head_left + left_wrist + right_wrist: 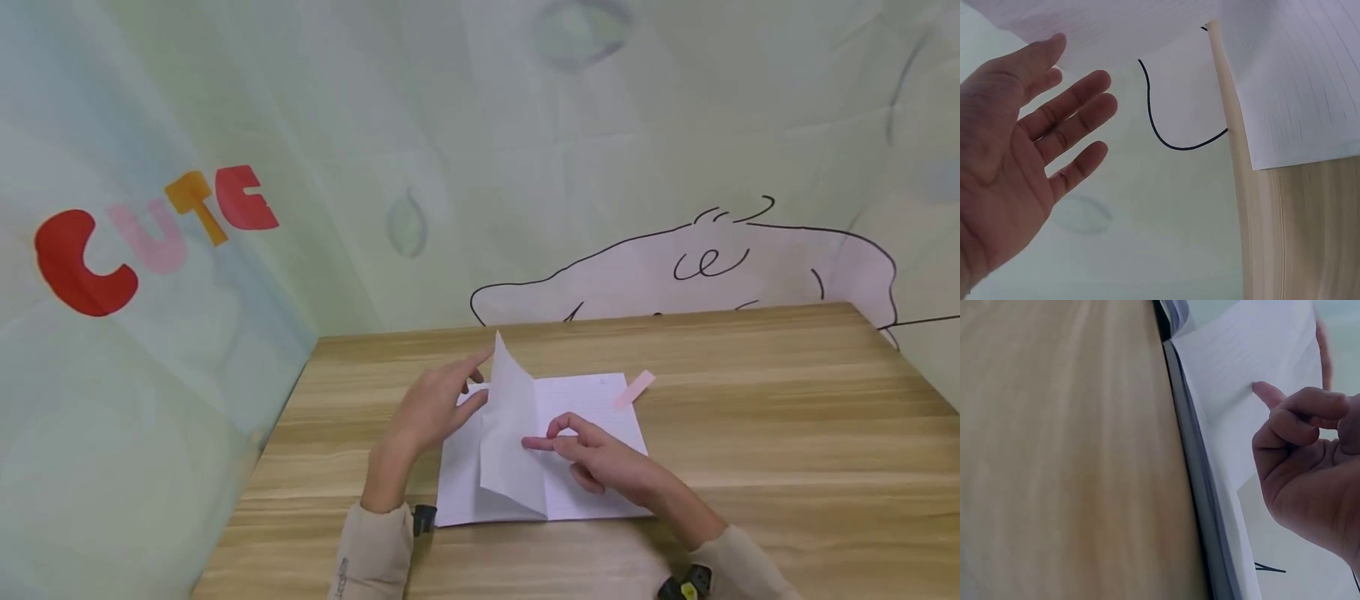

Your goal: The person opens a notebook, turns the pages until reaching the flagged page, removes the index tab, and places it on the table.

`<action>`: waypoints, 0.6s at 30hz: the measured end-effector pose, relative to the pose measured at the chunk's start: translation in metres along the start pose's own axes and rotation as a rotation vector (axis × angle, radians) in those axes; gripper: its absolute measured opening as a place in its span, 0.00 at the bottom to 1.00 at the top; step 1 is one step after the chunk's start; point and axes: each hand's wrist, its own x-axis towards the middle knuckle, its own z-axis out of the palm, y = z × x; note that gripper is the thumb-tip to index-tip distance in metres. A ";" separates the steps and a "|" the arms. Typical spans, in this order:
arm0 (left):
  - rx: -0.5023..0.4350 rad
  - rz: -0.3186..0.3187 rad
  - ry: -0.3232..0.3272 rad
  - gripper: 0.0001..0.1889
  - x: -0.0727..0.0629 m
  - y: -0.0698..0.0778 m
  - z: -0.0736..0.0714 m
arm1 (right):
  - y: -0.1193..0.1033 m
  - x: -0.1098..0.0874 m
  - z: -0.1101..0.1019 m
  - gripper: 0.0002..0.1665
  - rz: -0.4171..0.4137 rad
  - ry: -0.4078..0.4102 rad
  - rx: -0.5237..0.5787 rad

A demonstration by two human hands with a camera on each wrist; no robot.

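Observation:
An open lined notebook [581,400] lies on the wooden table, with one white page [513,433] standing up near its middle. On the left side of that page is my left hand [431,408], its index fingertip at the upper edge. The left wrist view shows the same hand with fingers apart and only slightly bent, just by the page. From the right, my right hand [607,458] touches the raised page with one straight finger, while its other fingers are bent and hold nothing. A pale pink paper strip [635,389] sticks out past the notebook's upper right edge.
The wooden table [787,433] extends around the notebook on every side. Behind it hangs a pale curtain [337,167] printed with a cartoon outline and coloured letters. Both sleeves are beige, and dark wrist devices [686,583] show at the cuffs.

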 end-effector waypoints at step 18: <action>-0.008 -0.011 -0.034 0.19 -0.005 -0.008 0.001 | 0.005 -0.002 0.009 0.20 0.051 -0.188 -0.098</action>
